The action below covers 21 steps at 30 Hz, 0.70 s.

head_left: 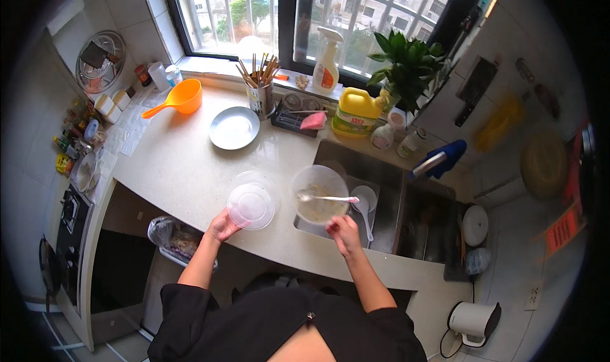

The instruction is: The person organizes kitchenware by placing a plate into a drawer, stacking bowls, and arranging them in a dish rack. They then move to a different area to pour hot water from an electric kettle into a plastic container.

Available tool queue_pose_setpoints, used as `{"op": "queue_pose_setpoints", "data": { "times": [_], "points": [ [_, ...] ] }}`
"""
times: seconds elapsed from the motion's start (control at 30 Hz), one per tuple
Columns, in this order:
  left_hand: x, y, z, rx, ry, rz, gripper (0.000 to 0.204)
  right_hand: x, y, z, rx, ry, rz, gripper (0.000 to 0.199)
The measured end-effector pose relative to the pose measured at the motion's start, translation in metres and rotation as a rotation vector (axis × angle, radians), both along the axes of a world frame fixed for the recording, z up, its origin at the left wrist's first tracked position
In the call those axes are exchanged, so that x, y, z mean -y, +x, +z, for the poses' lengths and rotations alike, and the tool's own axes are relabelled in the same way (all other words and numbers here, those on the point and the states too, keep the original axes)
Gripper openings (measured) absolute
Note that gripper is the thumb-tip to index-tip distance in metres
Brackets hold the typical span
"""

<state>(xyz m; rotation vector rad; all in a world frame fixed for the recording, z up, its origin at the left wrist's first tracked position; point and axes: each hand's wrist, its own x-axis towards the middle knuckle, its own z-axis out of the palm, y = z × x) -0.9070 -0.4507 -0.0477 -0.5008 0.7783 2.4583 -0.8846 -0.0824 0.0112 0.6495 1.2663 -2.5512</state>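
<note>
My left hand (223, 225) grips the edge of a clear round plastic lid (253, 207) above the counter's front edge. Behind that lid, another clear round piece (249, 179) partly shows; I cannot tell whether it is separate. My right hand (344, 236) is closed, its fingertips pinched at the near rim of a translucent plastic bowl (302, 211), which overlaps the sink's left edge. Some food residue seems to lie in the bowl, and a spoon (352, 199) with a pinkish handle rests across it. Beside the bowl, a white spoon (366, 224) and a small white dish (365, 194) are in the sink.
The double sink (387, 235) is at my right. Farther back are a grey plate (234, 128), an orange ladle-like scoop (185, 97), a chopstick holder (260, 100), a pink sponge (313, 120), a yellow jug (353, 112) and a spray bottle (326, 62). A kettle (471, 322) stands near right.
</note>
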Motion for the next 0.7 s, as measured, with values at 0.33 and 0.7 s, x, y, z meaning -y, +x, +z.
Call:
{"op": "queue_pose_setpoints", "data": {
  "times": [0.33,0.7],
  "points": [
    [0.031,-0.061,-0.006,0.136,-0.217,0.031,0.041,0.093,-0.16,-0.038,0.008,0.128,-0.028,0.013],
    [0.05,-0.097,0.012,-0.014,-0.94,-0.169,0.047,0.057,-0.12,-0.033,0.124,0.179,0.297,0.029]
  ]
}}
